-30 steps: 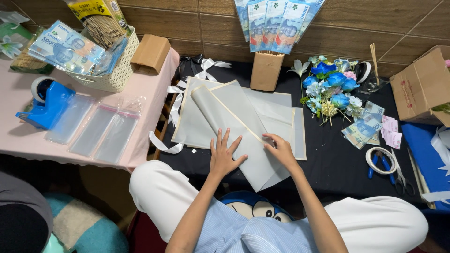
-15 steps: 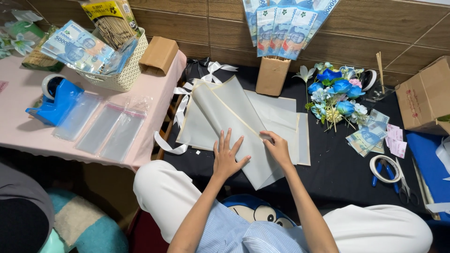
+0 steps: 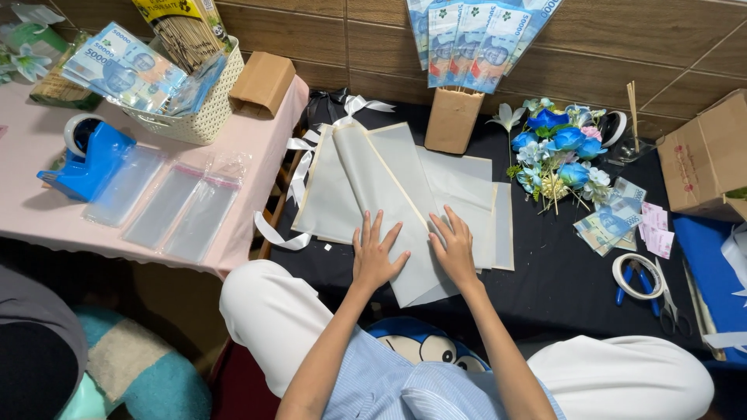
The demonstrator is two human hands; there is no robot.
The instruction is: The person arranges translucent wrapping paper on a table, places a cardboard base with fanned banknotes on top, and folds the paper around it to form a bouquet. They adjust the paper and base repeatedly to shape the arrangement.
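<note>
Matt, translucent wrapping paper sheets (image 3: 389,187) lie on a matt black cloth (image 3: 545,272); glossy satin ribbon (image 3: 299,167).

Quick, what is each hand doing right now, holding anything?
Left hand: open, fingers spread, pressed flat on the pale wrapping sheets, gripping nothing.
Right hand: open, flat on the same sheets, gripping nothing.

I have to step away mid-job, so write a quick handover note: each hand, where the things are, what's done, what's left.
Left hand: flat, fingers spread, pressing the pale wrapping sheets.
Right hand: flat on the same stack, holding nothing.
Sheets lie fanned and overlapping on the black cloth; white ribbon trails at their left edge.
Blue flower bunch lies right of them, unwrapped.
Done: sheets laid out.
Left: probably placing and wrapping the flowers.
</note>
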